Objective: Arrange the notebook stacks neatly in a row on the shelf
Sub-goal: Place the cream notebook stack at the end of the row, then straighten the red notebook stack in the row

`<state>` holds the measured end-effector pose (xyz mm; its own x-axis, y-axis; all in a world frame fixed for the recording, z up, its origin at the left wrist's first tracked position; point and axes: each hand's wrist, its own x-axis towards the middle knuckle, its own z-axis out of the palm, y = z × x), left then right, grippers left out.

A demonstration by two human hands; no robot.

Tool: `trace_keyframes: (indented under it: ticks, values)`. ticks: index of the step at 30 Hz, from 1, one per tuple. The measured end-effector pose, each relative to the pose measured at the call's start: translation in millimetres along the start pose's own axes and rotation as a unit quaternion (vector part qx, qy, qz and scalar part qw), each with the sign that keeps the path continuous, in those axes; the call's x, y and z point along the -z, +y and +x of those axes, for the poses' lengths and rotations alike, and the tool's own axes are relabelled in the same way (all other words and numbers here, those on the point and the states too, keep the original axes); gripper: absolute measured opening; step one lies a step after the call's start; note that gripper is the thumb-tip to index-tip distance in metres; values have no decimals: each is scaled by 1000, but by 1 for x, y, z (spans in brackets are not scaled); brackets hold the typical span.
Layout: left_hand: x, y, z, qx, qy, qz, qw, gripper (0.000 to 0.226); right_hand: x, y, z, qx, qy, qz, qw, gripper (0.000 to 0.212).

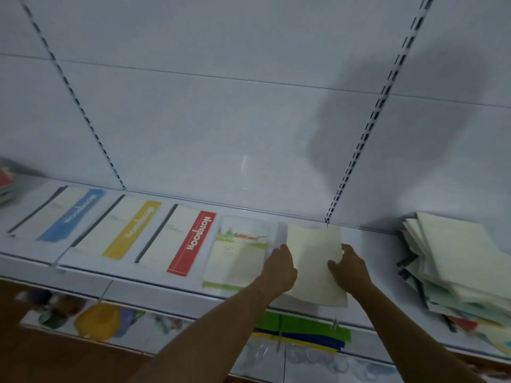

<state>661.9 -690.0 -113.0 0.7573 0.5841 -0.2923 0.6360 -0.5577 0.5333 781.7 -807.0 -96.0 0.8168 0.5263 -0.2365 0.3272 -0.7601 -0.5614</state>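
A pale green notebook stack (315, 261) lies on the white shelf (171, 286), held from both sides. My left hand (279, 265) grips its left edge and my right hand (349, 268) grips its right edge. To its left stand a landscape-cover stack (237, 252), a red-banded stack (182, 239), a yellow-banded stack (121, 228) and a blue-banded stack (63, 214), side by side in a row. At the far right lies a messy, fanned pile of pale green notebooks (459, 264).
A white back panel with two slotted uprights (356, 153) rises behind the shelf. More items (7, 183) lie at the far left. A lower shelf (304, 355) holds a yellow object (98, 320) and colourful packs. The floor is brown.
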Motion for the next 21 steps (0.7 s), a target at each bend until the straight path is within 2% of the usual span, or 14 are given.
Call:
trace_keyframes:
  ticks: [4, 6, 8, 10, 12, 15, 18, 21]
  values:
    - [-13, 1, 6, 3, 7, 94, 996, 48, -10, 9, 19, -9, -27, -61, 998, 43]
    - [-15, 6, 7, 12, 11, 121, 993, 48, -10, 8, 24, -46, -56, -86, 994, 38]
    - [-11, 12, 4, 29, 14, 117, 993, 49, -10, 3, 27, -58, -79, -137, 986, 50]
    - [0, 18, -1, 53, 32, 78, 995, 54, -9, -12, 32, -29, -51, -232, 971, 74]
    - [22, 18, -11, 80, 64, 26, 994, 56, -8, -39, 37, 42, -24, -253, 966, 76]
    - [74, -2, -37, 104, 127, -10, 986, 45, -21, -102, 43, 188, -92, -170, 963, 48]
    - [131, -46, -81, 161, 194, 4, 968, 40, -49, -181, 25, 320, -112, -134, 931, 33]
    - [177, -102, -140, 249, 256, 9, 934, 34, -87, -268, -29, 446, -121, -114, 880, 31]
